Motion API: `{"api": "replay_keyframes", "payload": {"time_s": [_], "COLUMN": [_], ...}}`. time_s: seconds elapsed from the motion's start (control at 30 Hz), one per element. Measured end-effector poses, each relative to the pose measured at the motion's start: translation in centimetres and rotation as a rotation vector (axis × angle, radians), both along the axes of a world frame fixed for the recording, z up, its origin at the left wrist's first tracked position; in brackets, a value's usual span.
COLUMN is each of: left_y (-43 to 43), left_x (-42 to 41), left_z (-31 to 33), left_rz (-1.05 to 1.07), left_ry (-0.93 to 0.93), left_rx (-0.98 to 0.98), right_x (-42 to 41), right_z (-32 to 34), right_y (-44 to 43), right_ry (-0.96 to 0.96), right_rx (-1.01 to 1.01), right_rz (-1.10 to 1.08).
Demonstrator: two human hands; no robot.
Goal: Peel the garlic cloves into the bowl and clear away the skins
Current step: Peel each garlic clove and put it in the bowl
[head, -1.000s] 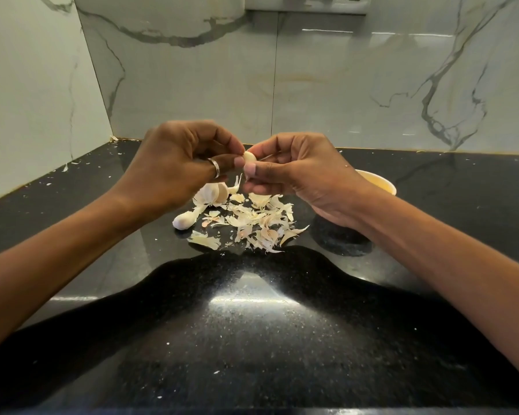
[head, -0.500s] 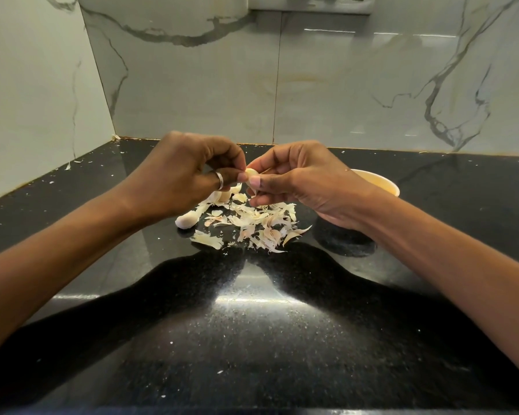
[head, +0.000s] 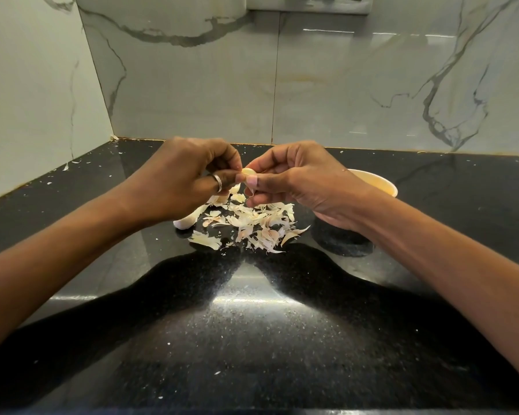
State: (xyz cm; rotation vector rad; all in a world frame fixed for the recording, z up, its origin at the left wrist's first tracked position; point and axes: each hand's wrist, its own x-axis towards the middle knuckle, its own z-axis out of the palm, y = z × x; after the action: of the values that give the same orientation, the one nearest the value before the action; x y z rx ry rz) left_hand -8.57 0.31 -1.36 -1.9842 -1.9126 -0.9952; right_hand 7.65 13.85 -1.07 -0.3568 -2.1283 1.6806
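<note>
Both hands are meeting above the middle of the black counter (head: 252, 330), and between them they are pinching a single garlic clove (head: 248, 172), pale and glossy, held in the air over the mess below. The left hand (head: 186, 178) is curling its fingers in, thumb and fingertips pressing on the clove's left end, a silver ring (head: 218, 183) showing on the thumb. The right hand (head: 297, 181) is gripping the clove from the other side, thumb underneath and forefinger on top, with a thin sliver of skin dangling just under the thumb. Directly beneath the hands a loose pile of skins (head: 252, 223) is lying scattered on the counter, cream with pinkish tips. At the pile's left edge, partly hidden under the left hand, unpeeled cloves (head: 185, 222) are sitting on the counter, touching the skins. The bowl (head: 381, 183), cream-coloured, is standing to the right of the pile, mostly hidden behind the right wrist, so only its far rim is showing and what it holds cannot be made out. Small flecks of skin (head: 68, 165) are lying along the counter's left edge, near the marble-patterned wall (head: 192, 85).
</note>
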Motion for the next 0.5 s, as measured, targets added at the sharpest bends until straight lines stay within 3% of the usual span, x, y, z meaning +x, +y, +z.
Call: {"api": "replay_keyframes", "payload": {"time_s": [0.3, 0.5], "left_y": [0.25, 0.38], "left_x": [-0.11, -0.42], "left_z": [-0.33, -0.62], "left_rz": [-0.01, 0.034], "left_ry": [0.051, 0.233], "left_rx": [0.006, 0.016], "right_x": [-0.09, -0.23], "right_z": [0.21, -0.03], "right_y": [0.05, 0.31], "right_ry": [0.004, -0.071], "right_rx": [-0.127, 0.081], "right_rz": [-0.038, -0.107]}}
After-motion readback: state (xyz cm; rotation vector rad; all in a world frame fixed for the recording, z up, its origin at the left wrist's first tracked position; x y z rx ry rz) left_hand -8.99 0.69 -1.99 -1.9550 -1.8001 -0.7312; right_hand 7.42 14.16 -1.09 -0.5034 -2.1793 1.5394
